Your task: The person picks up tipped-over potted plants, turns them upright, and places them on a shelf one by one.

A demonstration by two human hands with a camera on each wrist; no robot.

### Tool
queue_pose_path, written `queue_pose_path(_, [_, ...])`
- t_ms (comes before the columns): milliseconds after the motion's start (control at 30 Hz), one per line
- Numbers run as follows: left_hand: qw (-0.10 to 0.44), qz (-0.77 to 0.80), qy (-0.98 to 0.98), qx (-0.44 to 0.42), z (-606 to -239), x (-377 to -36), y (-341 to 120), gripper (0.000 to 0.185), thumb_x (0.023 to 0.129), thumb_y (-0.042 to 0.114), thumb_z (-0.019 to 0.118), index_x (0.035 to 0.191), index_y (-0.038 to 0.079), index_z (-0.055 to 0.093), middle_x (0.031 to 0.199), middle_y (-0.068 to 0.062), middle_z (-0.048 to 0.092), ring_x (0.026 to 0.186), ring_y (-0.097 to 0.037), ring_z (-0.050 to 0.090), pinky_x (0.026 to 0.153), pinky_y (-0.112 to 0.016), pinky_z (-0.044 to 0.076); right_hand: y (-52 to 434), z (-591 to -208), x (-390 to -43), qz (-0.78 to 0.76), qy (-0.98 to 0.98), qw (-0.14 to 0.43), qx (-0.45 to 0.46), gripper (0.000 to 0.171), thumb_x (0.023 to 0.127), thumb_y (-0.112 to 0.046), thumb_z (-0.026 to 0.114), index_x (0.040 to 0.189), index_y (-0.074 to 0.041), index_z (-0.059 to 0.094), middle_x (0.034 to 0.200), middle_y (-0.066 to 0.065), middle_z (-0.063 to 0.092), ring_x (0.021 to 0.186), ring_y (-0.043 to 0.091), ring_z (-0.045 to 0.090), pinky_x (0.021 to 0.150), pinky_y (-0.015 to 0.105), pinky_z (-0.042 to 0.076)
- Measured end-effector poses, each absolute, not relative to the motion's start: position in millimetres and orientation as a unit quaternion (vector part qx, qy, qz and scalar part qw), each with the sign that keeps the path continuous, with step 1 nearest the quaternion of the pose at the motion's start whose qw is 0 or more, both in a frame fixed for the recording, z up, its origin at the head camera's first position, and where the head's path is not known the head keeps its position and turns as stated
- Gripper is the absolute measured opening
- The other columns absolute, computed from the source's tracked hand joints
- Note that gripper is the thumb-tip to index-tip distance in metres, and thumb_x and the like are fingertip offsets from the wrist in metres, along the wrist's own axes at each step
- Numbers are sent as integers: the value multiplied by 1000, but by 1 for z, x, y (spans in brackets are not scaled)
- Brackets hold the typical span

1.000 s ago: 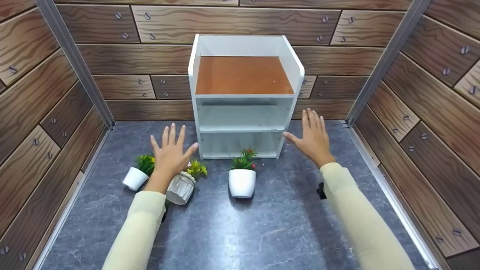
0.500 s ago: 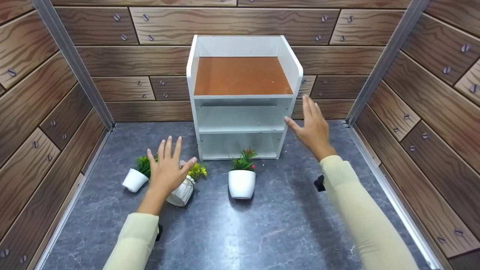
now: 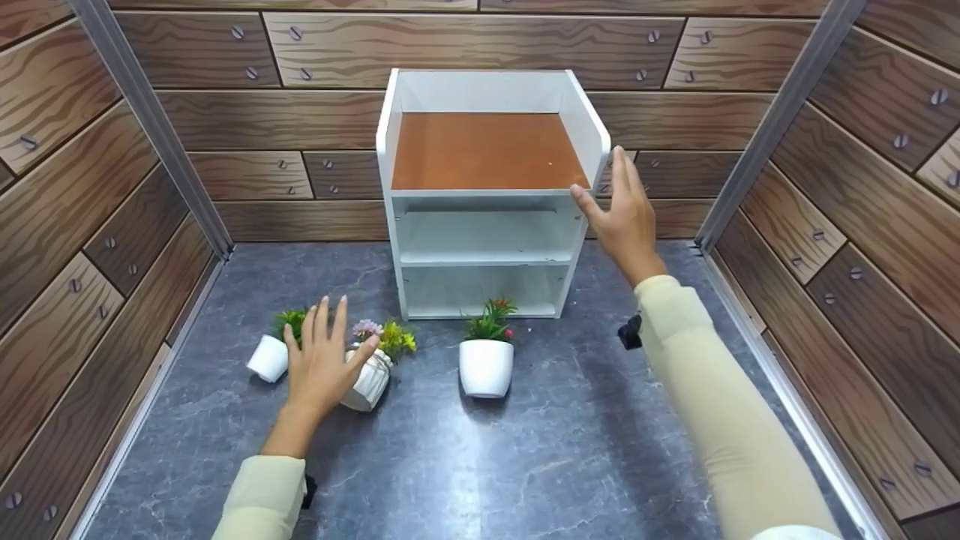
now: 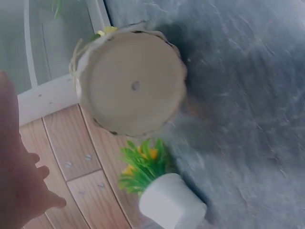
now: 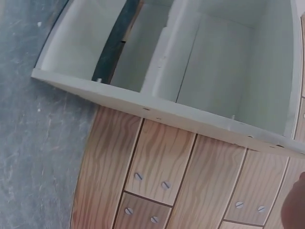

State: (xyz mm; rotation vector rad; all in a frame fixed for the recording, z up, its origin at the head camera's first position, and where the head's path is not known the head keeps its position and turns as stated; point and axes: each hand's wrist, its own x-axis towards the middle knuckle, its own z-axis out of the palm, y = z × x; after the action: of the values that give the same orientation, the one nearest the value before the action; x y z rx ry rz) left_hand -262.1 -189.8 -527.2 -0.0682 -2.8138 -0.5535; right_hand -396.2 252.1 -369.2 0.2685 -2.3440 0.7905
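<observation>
Fingers point(image 3: 324, 319) of the left hand point(image 3: 319, 367) are spread straight and flat, holding nothing, hovering just over the ribbed white pot point(image 3: 367, 379), which lies tipped on the grey surface point(image 3: 480, 465) with its flowers pointing toward one o'clock. The right hand point(image 3: 626, 217) is likewise open, thumb at the front right corner of the white shelf unit point(image 3: 487, 195), fingers alongside its right wall; whether they touch it I cannot tell. The ribbed pot looks light and stiff, and its grooves should give grip, so I would take it round the body rather than by the soft plastic flowers. A smaller tipped pot point(image 3: 268, 357) lies at nine o'clock from the left hand, and an upright white pot point(image 3: 486, 367) stands at three o'clock, near the shelf's foot.
</observation>
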Motion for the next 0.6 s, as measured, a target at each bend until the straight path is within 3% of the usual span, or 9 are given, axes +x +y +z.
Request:
queue_pose_path(200, [136,-192,-972,-15,-533,-258,-201,92,96,72,41,163,15,15,167,-20,15,153,-42,12,118,-70,-3,250,-357,-406,319,-889,318,87,94,94,-61,59,161,-8,21,166,12,25,153,27,25,125,43,23])
queue_pose_path(600, [157,-204,-966,19,-553,-250,-226,90,98,70,40,163,13,14,166,-22,13,152,-44,14,118,-71,0,243,-351,-424,378,-866,319,71,87,95,-55,63,159,-8,29,162,15,34,147,28,37,122,42,31])
